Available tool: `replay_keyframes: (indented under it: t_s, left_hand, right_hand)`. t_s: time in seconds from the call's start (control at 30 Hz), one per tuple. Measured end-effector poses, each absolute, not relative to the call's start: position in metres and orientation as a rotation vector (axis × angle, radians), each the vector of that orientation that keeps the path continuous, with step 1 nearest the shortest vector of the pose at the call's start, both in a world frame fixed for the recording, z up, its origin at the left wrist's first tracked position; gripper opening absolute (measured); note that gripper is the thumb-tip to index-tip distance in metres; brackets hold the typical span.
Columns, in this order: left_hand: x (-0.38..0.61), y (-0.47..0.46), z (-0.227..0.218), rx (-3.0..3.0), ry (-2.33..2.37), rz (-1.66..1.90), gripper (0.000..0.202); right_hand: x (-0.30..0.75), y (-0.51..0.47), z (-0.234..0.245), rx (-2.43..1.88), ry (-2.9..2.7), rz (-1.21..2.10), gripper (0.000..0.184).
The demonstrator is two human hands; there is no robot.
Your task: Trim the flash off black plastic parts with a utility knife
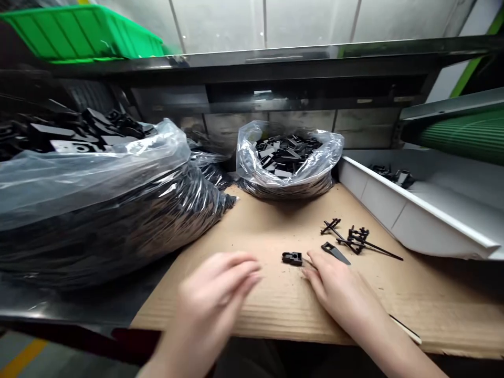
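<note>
My right hand (334, 275) rests low over the cardboard sheet (283, 312), thumb and forefinger closed on the right end of a small black plastic part (292, 258). To the left, apart from that part, my left hand (218, 286) hovers over the cardboard, blurred by motion. Its fingers are curled together, and whatever may be between them is hidden. Just behind my right hand lies a flat, tapered black plastic piece (334, 252) with a square hole. Farther right are thin black branching plastic sprues (356, 240).
An open clear bag (289, 181) of black pieces stands at the back; a larger bag (118, 210) fills the left. A white tray (417, 202) borders the right. Overhead runs a metal shelf (252, 56) with a green bin (66, 34). A thin stick-like tool (407, 329) lies near the front edge.
</note>
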State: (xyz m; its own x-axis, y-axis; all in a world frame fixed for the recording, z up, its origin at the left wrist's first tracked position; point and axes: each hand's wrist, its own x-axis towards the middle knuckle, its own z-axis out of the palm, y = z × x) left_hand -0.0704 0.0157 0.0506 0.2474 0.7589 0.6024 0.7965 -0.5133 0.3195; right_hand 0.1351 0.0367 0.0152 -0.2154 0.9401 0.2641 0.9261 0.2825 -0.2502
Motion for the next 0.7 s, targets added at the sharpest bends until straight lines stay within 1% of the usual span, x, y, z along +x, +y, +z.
replay_keyframes:
  t_s: [0.07,0.13,0.17,0.23,0.27,0.3,0.4,0.53,0.6,0.67,0.7]
  left_hand:
    - [-0.043,0.026,0.035,-2.629,-1.577,-0.823,0.022]
    - [-0.020,0.041,0.025,-2.638,-1.640,-0.704,0.033]
    - [-0.011,0.048,0.023,-2.628,-1.661,-0.687,0.032]
    - [-0.002,0.053,0.023,-2.628,-1.673,-0.703,0.018]
    - [-0.002,0.051,0.024,-2.641,-1.678,-0.719,0.013]
    - [-0.003,0.047,0.024,-2.662,-1.680,-0.741,0.013]
    - [-0.010,0.029,0.021,-2.732,-1.694,-0.846,0.019]
    - [-0.009,0.016,0.010,-2.673,-1.816,-0.987,0.026]
    - [-0.007,0.017,0.015,-2.622,-1.834,-0.978,0.038]
    - [-0.013,0.018,0.030,-2.651,-1.761,-1.017,0.049]
    - [-0.020,0.016,0.042,-2.695,-1.696,-1.092,0.047]
  right_hand:
    - [0.136,0.040,0.017,-1.676,-2.172,0.098,0.036]
    - [0.143,0.038,0.016,-1.640,-2.159,0.145,0.036]
    - [0.147,0.035,0.015,-1.617,-2.155,0.166,0.034]
    - [0.157,0.025,0.014,-1.584,-2.140,0.192,0.030]
    - [0.162,0.019,0.014,-1.570,-2.128,0.198,0.030]
    - [0.166,0.012,0.012,-1.550,-2.114,0.198,0.030]
    - [0.178,-0.004,0.004,-1.443,-2.093,0.104,0.029]
    - [0.192,0.002,-0.019,-1.305,-2.189,-0.382,0.031]
    - [0.192,0.022,-0.029,-1.255,-2.223,-0.545,0.033]
    - [0.185,0.048,-0.032,-1.219,-2.263,-0.509,0.034]
    - [0.179,0.060,-0.031,-1.205,-2.282,-0.436,0.034]
